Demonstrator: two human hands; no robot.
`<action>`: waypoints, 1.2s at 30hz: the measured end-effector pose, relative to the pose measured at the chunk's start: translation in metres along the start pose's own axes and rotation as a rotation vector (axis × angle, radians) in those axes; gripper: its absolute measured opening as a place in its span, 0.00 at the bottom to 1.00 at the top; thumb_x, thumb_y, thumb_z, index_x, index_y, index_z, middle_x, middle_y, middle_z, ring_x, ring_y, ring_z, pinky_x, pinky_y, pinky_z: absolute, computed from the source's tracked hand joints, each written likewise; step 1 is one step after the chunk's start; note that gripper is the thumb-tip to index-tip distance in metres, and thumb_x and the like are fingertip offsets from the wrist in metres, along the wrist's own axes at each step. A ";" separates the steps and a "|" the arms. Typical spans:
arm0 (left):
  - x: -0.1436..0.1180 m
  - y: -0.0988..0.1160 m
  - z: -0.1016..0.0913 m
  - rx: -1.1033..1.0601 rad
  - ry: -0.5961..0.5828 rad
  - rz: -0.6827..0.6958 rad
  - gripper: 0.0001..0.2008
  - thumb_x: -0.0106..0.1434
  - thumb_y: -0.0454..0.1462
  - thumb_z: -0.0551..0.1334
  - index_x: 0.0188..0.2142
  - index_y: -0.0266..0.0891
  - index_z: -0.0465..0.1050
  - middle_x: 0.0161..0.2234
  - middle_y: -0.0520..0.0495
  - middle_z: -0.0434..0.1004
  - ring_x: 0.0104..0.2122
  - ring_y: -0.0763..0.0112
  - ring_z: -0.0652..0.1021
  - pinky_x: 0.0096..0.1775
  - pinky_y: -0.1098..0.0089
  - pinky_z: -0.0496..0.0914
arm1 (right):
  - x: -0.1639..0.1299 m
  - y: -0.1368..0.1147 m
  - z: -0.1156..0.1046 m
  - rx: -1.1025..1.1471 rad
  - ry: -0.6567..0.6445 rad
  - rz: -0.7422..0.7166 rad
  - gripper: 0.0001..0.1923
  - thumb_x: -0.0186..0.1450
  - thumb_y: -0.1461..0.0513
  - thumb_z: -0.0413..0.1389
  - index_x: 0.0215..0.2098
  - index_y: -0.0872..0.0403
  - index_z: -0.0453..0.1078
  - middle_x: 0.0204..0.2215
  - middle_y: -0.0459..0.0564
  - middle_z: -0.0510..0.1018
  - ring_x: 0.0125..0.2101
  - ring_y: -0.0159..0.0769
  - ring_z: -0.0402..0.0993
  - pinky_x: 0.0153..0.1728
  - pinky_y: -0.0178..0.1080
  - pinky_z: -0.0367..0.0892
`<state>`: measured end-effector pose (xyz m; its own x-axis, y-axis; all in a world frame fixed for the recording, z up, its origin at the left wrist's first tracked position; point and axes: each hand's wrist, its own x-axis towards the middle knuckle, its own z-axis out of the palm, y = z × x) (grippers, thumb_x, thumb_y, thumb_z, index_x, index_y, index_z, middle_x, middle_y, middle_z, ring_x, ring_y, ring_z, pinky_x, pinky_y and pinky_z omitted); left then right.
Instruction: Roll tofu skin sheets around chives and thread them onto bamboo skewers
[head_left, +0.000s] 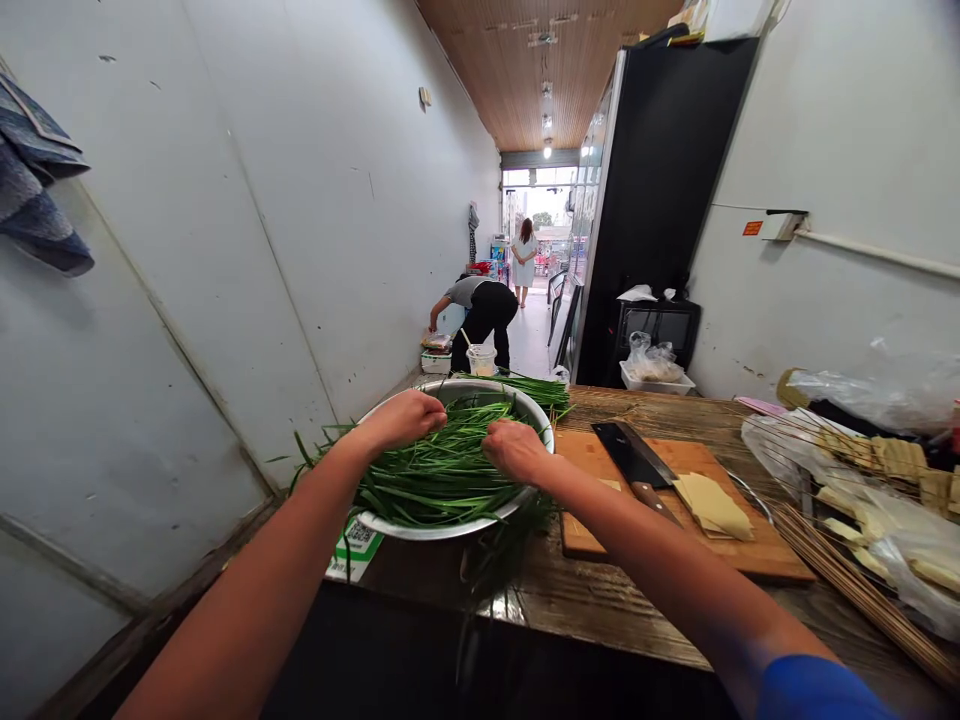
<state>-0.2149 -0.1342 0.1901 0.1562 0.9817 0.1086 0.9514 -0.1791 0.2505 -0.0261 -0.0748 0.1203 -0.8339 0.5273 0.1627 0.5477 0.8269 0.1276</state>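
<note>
A wide metal basin (541,412) full of long green garlic chives (442,470) stands on the wooden table in front of me. My left hand (409,417) is above the basin's left back part, its fingers curled together in a pinch. Over the right side of the chives, my right hand (514,450) is also closed, fingertips turned inward. Whatever either pinch holds is too small or hidden to make out. Some blades hang over the basin's left rim, and a dark tangle of them droops at its front. Another bunch of chives (532,390) lies behind the basin.
On the right, a cutting board (694,550) bears a cleaver (630,455), another knife and yellowish sheets (716,505). Thin wooden skewers (862,590) and plastic bags (915,560) lie beyond it. A green QR card (358,545) is by the basin. One person (484,305) bends over behind the table; another stands near the doorway.
</note>
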 end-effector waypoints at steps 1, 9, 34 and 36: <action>0.002 0.001 0.004 -0.015 0.011 0.003 0.16 0.56 0.43 0.51 0.22 0.36 0.70 0.18 0.53 0.65 0.20 0.76 0.61 0.24 0.76 0.53 | -0.002 0.003 -0.004 0.005 0.050 0.011 0.15 0.65 0.63 0.45 0.34 0.57 0.74 0.35 0.55 0.76 0.39 0.37 0.70 0.37 0.34 0.62; 0.013 0.020 0.030 -0.254 -0.085 -0.023 0.17 0.55 0.46 0.52 0.22 0.35 0.70 0.17 0.54 0.63 0.18 0.77 0.60 0.22 0.75 0.53 | -0.013 0.026 -0.018 0.059 0.171 0.149 0.13 0.65 0.59 0.47 0.33 0.54 0.73 0.34 0.51 0.75 0.35 0.34 0.70 0.34 0.33 0.60; -0.007 0.243 0.156 -0.879 -0.499 0.145 0.20 0.54 0.51 0.57 0.22 0.35 0.64 0.19 0.54 0.65 0.18 0.77 0.67 0.24 0.75 0.60 | -0.288 0.031 0.025 2.062 0.922 0.620 0.21 0.50 0.55 0.64 0.38 0.55 0.67 0.16 0.36 0.61 0.15 0.20 0.53 0.15 0.27 0.50; -0.011 0.241 0.172 -0.946 -0.610 0.107 0.21 0.53 0.52 0.58 0.22 0.35 0.63 0.19 0.53 0.66 0.18 0.77 0.68 0.24 0.75 0.60 | -0.290 0.027 0.036 2.080 0.926 0.667 0.19 0.50 0.55 0.64 0.35 0.56 0.67 0.15 0.36 0.61 0.14 0.20 0.53 0.15 0.27 0.49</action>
<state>0.0585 -0.1773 0.0843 0.5749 0.7792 -0.2499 0.3829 0.0137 0.9237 0.2283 -0.1990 0.0414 -0.0837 0.9953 0.0491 -0.6312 -0.0148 -0.7755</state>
